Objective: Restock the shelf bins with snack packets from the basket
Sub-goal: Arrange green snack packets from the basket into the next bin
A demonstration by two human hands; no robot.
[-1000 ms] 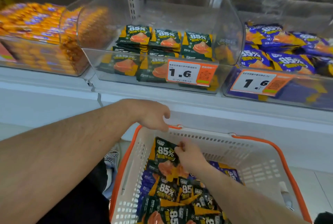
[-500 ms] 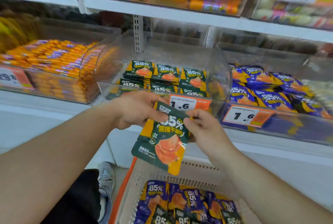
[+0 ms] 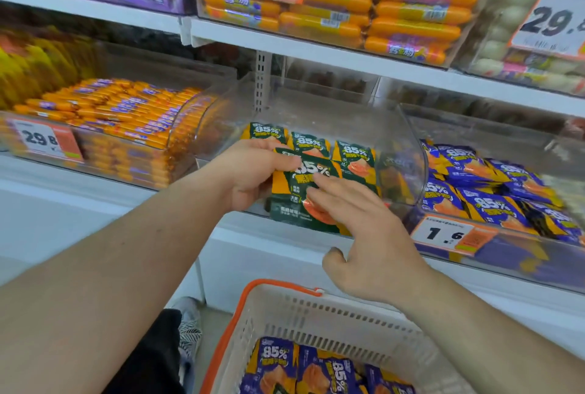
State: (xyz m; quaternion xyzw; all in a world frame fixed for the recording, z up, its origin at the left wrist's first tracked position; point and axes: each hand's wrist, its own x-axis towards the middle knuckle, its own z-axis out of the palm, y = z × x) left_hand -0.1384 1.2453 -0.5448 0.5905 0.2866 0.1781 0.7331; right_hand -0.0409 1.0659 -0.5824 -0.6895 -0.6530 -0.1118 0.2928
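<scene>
Left hand (image 3: pixel 250 176) is gripping a green snack packet (image 3: pixel 300 194) by its upper left edge, thumb on the front, holding it upright at the front lip of the clear middle bin (image 3: pixel 408 153). Same green packets (image 3: pixel 311 143) are sitting in a row inside that bin, behind the held one. Right hand (image 3: pixel 367 238) is lying flat-fingered and relaxed against the packet's lower right, gripping nothing. Purple packets (image 3: pixel 304 371) are lying in the orange-rimmed basket (image 3: pixel 316 321) below the bin.
</scene>
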